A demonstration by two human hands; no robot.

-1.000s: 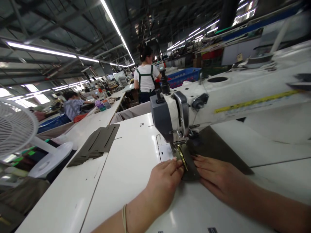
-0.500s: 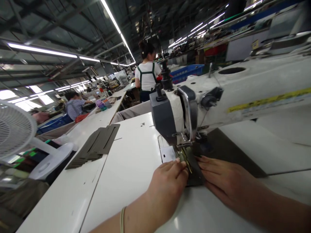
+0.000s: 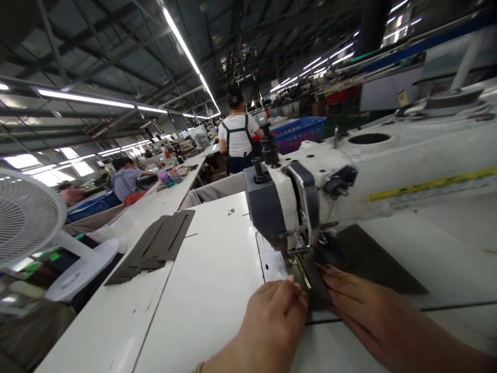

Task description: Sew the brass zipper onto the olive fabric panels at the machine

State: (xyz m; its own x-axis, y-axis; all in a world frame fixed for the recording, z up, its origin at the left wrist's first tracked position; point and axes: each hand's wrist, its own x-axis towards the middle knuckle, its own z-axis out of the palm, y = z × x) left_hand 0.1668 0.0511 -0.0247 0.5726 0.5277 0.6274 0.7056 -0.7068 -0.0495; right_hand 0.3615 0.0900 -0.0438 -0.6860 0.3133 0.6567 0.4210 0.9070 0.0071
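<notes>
Dark cloth (image 3: 320,295) with a zip (image 3: 303,273) is set on the counter (image 3: 209,274), under the machine (image 3: 266,204). Beside the zip, its left side is pressed by the left hand (image 3: 272,318), fingers bunched; its right side is covered by the right hand (image 3: 368,305), fingers straight and narrow-set. Whether either pinches cannot be told. Open room is left between machine and stack (image 3: 155,243), which is laid near the counter's left edge.

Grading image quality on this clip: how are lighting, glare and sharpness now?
All in the head view: long white strip lights burn out against the dark roof; the glossy white tabletop shows pale sheen; the right hand looks dimmer than the left hand; the gold metal zipper teeth glint; distant workstations look soft.
</notes>
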